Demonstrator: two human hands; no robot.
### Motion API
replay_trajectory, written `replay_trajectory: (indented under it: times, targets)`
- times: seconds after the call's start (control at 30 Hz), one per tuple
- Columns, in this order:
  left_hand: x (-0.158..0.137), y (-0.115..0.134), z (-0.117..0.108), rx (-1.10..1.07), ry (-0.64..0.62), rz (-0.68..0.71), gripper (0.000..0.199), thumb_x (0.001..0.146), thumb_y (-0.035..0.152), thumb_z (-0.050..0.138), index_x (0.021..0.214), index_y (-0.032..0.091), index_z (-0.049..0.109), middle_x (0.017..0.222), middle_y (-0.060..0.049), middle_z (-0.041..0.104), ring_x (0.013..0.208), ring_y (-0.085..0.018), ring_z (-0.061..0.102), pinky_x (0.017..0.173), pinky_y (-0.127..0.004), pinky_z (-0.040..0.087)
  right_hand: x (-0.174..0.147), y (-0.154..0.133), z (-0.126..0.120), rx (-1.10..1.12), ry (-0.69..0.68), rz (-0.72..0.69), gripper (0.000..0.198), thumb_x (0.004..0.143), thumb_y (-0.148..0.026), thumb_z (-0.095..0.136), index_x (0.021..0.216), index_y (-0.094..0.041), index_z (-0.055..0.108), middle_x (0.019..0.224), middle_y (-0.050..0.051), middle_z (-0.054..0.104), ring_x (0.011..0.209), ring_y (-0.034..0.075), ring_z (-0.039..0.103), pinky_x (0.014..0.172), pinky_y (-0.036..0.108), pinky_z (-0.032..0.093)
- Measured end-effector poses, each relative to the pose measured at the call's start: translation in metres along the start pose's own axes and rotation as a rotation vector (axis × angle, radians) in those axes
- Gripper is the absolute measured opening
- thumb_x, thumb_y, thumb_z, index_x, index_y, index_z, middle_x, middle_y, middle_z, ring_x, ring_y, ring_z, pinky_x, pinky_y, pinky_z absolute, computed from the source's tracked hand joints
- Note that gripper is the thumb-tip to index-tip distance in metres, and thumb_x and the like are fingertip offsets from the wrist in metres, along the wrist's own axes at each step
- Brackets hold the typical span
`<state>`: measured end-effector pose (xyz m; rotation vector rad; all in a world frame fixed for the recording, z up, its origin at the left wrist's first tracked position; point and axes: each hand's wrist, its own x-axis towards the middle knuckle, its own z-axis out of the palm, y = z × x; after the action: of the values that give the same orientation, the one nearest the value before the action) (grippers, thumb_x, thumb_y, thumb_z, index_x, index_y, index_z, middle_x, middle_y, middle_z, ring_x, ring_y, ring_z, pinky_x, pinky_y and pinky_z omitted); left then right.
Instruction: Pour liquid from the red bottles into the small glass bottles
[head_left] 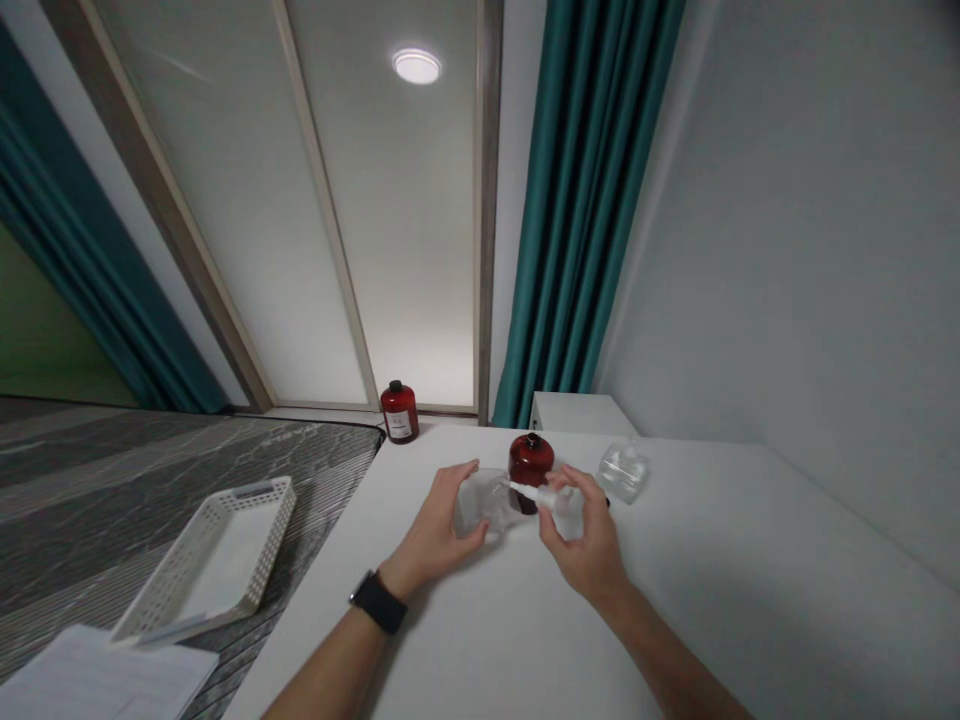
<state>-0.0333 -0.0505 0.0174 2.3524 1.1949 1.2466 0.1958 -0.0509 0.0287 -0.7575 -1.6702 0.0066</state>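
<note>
My left hand, a dark watch on its wrist, grips a transparent bottle tilted on its side above the white table. Between the fingers of my right hand is a white pump top, its narrow end pointing at the bottle's neck. Whether the two touch I cannot tell. Just behind them stands a dark red bottle, its lower part partly covered by the pump top. To the right rests another transparent bottle. A small black piece shows beside my right hand, mostly hidden.
A second dark red bottle with a black cap and white label stands at the table's far left corner. Left of the white table, lower down, are a white perforated basket and papers. A white cabinet stands beyond.
</note>
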Motion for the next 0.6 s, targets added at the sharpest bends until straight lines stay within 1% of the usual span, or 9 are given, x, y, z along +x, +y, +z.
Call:
replay_trajectory:
  times: [0.1,0.2,0.4,0.6]
  targets:
    - [-0.0024,-0.0029,0.0048,-0.094,-0.014,-0.057,0.077,0.078,0.015,0.067,0.146,0.023,0.032,0.135,-0.013,0.049,0.123,-0.030,0.050,0.108,-0.052,0.044,0.0016,-0.0015,-0.0008,0.002,0.008,0.009,0.057,0.088,-0.014,0.062,0.140,-0.024,0.041,0.102,0.006,0.062,0.098,0.024,0.065,0.087,0.042,0.057]
    - [-0.0035,-0.0040,0.0052,-0.174,-0.042,-0.088,0.076,0.077,0.014,0.067,0.145,0.023,0.033,0.136,-0.013,0.048,0.122,-0.029,0.052,0.108,-0.052,0.045,0.0020,-0.0016,-0.0013,0.013,0.008,0.018,0.055,0.089,-0.015,0.062,0.140,-0.023,0.041,0.102,0.006,0.063,0.097,0.023,0.065,0.087,0.041,0.057]
    - [-0.0049,-0.0010,0.0060,-0.270,-0.173,-0.118,0.079,0.074,0.014,0.070,0.145,0.021,0.035,0.138,-0.014,0.048,0.122,-0.028,0.054,0.109,-0.050,0.045,-0.0013,0.0006,-0.0005,0.033,0.029,0.072,0.050,0.091,-0.018,0.061,0.137,-0.021,0.044,0.103,0.007,0.064,0.097,0.023,0.066,0.089,0.042,0.056]
    - [-0.0053,0.0059,0.0071,-0.324,-0.260,-0.168,0.082,0.072,0.014,0.073,0.145,0.020,0.035,0.143,-0.015,0.048,0.123,-0.029,0.055,0.110,-0.052,0.044,-0.0013,-0.0008,-0.0023,0.028,0.013,0.094,0.047,0.091,-0.019,0.060,0.136,-0.022,0.046,0.102,0.007,0.064,0.096,0.023,0.066,0.087,0.040,0.056]
